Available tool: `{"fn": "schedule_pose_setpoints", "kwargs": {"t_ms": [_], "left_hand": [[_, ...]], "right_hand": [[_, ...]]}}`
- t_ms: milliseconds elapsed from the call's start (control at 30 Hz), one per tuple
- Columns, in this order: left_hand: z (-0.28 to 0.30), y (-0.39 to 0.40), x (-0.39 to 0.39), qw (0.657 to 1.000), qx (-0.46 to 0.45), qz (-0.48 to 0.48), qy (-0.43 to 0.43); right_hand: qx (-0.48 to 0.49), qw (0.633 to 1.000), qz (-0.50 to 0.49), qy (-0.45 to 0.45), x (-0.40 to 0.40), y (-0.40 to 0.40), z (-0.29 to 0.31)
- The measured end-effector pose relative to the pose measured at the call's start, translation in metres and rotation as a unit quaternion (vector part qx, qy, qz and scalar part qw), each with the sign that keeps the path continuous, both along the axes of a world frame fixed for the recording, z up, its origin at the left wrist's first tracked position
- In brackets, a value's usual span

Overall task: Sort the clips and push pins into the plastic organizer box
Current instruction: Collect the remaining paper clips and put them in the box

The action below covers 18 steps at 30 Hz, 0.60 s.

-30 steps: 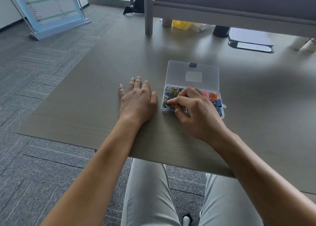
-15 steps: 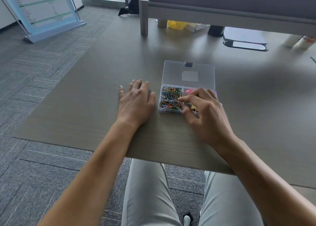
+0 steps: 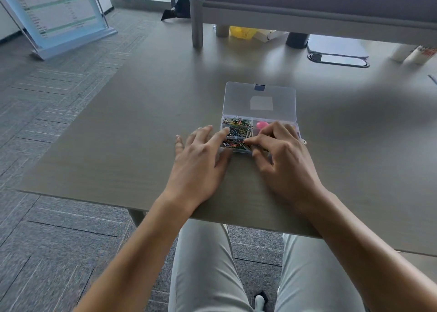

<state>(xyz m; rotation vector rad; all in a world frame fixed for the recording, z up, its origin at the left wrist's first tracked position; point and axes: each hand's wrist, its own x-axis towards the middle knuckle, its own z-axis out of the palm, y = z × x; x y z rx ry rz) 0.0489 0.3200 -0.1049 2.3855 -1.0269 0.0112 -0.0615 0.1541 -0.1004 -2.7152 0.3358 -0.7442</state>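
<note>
A clear plastic organizer box (image 3: 260, 121) sits on the grey table with its lid (image 3: 259, 101) folded back flat. Its left compartments are full of coloured paper clips (image 3: 237, 126); a pink piece (image 3: 262, 124) shows in a right compartment. My left hand (image 3: 201, 160) is at the box's left side, fingers straight, index fingertip reaching over the left compartment. My right hand (image 3: 281, 158) is over the box's front right part, thumb and index finger pinched together over the near clip compartment; what they pinch is too small to make out. The other right compartments are hidden by it.
The table's (image 3: 132, 127) near edge runs just under my wrists. A desk divider (image 3: 307, 11) with a grey post (image 3: 197, 20) stands at the back, with a dark cup (image 3: 297, 39), a notebook (image 3: 337, 48) and yellow packaging (image 3: 243, 32) beneath. A sign stand (image 3: 54, 16) stands on the carpet at left.
My left hand lifted from the table and moved right to the box, its index finger now over the clips. My right hand stayed over the box, pinching at the near clip compartment.
</note>
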Motion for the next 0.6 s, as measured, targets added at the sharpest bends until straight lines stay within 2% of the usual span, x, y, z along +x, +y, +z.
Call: {"fn": "schedule_pose_setpoints", "kwargs": {"t_ms": [167,267,600], "left_hand": [[-0.005,-0.004,-0.004,0.998,0.040,0.009,-0.039],[-0.006,-0.008,-0.004,0.997,0.057,0.014,-0.045],[-0.009,-0.006,-0.008,0.997,0.053,0.019,-0.054]], "right_hand": [[-0.002,1.000,-0.002,-0.001,-0.001,0.000,-0.001],[0.010,0.999,-0.041,-0.009,0.001,-0.002,0.000],[-0.015,0.997,-0.066,0.026,0.016,-0.005,0.001]]}}
